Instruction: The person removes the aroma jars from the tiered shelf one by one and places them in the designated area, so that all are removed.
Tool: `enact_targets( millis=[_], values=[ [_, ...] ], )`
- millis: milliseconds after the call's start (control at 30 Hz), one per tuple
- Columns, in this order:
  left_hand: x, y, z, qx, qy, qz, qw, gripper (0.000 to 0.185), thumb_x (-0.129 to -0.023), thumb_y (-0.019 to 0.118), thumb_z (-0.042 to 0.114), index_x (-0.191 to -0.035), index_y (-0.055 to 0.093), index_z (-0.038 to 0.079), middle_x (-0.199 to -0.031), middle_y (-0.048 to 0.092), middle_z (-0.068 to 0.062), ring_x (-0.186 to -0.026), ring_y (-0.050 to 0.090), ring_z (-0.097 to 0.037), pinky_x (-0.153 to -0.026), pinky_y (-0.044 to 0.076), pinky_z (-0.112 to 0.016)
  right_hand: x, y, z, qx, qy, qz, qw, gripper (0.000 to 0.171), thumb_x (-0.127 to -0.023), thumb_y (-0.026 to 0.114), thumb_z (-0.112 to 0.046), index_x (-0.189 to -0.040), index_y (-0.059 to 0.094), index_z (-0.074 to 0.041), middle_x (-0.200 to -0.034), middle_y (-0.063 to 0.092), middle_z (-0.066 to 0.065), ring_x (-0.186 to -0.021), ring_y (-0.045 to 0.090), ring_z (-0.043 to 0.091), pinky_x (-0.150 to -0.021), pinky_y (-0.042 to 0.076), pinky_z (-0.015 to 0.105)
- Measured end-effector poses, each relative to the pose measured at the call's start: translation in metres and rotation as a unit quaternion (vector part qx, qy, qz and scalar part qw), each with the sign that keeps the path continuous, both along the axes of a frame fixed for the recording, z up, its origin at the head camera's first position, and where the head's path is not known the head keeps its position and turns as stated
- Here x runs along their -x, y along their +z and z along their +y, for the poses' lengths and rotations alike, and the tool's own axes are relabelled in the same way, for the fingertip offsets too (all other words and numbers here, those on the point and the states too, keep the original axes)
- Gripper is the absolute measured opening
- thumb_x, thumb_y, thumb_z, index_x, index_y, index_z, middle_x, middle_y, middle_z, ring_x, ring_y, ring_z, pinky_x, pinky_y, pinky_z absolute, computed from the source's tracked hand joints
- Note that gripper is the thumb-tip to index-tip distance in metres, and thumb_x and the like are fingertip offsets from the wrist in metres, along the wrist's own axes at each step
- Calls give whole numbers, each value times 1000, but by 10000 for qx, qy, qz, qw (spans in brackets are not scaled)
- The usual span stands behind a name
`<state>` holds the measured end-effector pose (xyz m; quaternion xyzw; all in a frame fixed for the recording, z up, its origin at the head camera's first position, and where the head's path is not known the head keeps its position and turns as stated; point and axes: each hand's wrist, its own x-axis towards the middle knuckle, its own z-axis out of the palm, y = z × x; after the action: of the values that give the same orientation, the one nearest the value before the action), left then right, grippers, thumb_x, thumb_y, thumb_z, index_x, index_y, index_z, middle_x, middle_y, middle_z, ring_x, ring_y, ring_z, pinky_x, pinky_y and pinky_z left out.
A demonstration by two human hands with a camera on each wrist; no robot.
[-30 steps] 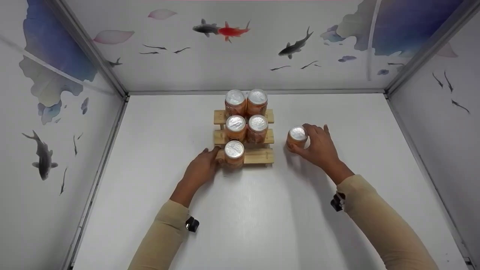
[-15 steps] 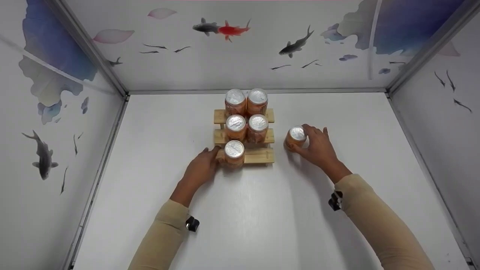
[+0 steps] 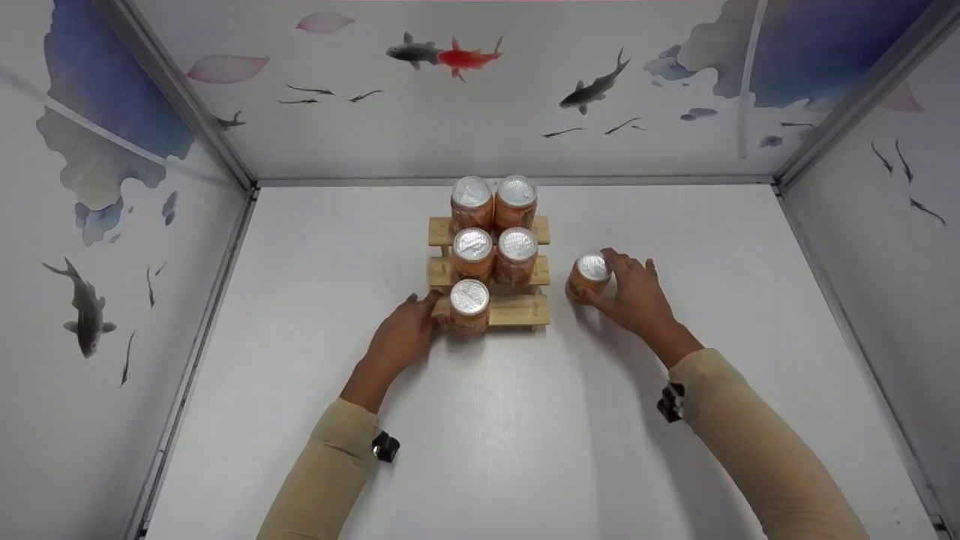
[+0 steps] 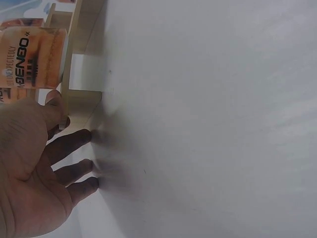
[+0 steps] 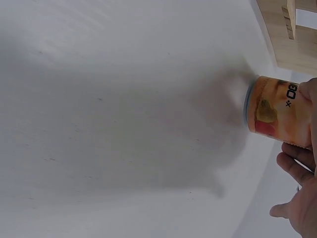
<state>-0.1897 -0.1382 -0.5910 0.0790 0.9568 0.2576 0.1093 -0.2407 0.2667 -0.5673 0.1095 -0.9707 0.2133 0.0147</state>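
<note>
Pale wood makes up the three-step rack (image 3: 519,310) that stands near the back of the white table (image 3: 487,427). From where I stand, the person's left hand (image 3: 401,336) has the left end of its lowest step pinched between thumb and forefinger; seen from the left wrist, the other three fingers are spread apart, reaching down toward the tabletop. Just beside that pinch, a lone orange can (image 3: 470,311) with a silvery top sits upright on the same step, and the plank to the right of it is bare. Above it, the middle pair of cans (image 3: 494,262) stands side by side, and the top pair (image 3: 494,210) does likewise.

Over to the right, apart from the rack, the right hand (image 3: 637,298) holds another orange can, the sixth can (image 3: 588,279), between thumb and fingertips, its silvery top facing up. I cannot tell whether its base touches the table. Both arms wear tan sleeves (image 3: 322,465), with a small black device (image 3: 385,448) at each wrist. Painted fish (image 3: 470,58) decorate the white back wall (image 3: 465,142).
</note>
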Motion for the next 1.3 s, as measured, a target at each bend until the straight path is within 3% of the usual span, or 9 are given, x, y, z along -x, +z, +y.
enact_targets(
  millis=[233,433,767,967,1300],
  values=[
    [1,0,0,-42,39,45,10000,56,-118,52,40,-167,48,14,-161,61,-19,-159,48,-44,-125,45,-63,1,4,-3,163,41,-43,9998,82,-101,83,-34,-165,44,1,-153,61,30,-143,60,51,-121,47,66],
    [-2,1,-1,-94,67,14,9999,53,-119,50,36,-168,48,15,-162,60,-19,-159,48,-44,-126,44,-64,3,7,-6,323,10,-119,9994,73,-104,81,-30,-162,49,0,-151,61,27,-139,64,48,-114,54,62],
    [-4,2,-3,-162,66,106,9998,52,-118,56,32,-166,51,14,-161,61,-20,-158,49,-46,-123,46,-66,2,7,-11,261,83,-81,9996,71,-105,80,-30,-160,51,2,-147,62,26,-134,67,47,-113,57,60],
    [-3,-2,-4,-72,13,105,9999,54,-118,55,34,-167,49,14,-161,62,-18,-158,49,-45,-123,46,-65,1,7,-10,322,259,188,9990,69,-104,82,-28,-155,54,7,-140,65,29,-125,71,47,-103,60,60],
    [0,-4,-1,-178,79,-71,9998,53,-119,52,36,-168,48,16,-163,59,-19,-160,46,-45,-124,44,-67,0,7,-7,349,221,203,9989,68,-103,83,-26,-155,54,7,-141,64,30,-123,72,48,-101,60,60]
  ],
)
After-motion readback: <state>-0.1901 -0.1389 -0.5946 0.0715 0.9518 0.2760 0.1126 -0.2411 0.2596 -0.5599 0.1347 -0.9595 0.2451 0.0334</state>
